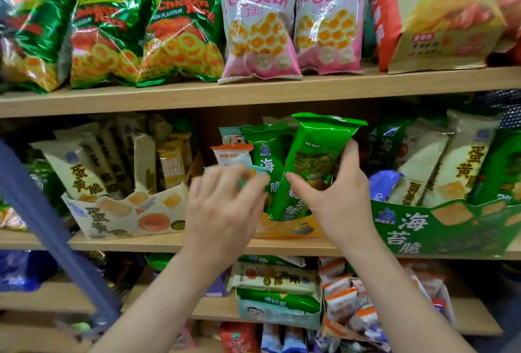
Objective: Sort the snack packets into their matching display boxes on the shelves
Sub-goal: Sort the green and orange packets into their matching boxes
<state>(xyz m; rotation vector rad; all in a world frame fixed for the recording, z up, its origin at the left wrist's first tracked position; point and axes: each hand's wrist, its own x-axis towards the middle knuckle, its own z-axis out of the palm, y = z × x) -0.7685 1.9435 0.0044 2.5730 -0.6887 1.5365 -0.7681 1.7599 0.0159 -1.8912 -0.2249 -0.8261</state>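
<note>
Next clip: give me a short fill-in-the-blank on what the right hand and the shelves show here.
1. The right hand grips a ___ packet.
2. The pink packets stand one shelf ___ that hand.
3. The green box sits to the ___ of that hand.
Missing words: green; above; right.

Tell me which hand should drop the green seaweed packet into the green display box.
Right. The right hand grips the green packet, and the green display box stands on that side of the same shelf. The left hand, blurred, is farther from the box, beyond the packet.
</note>
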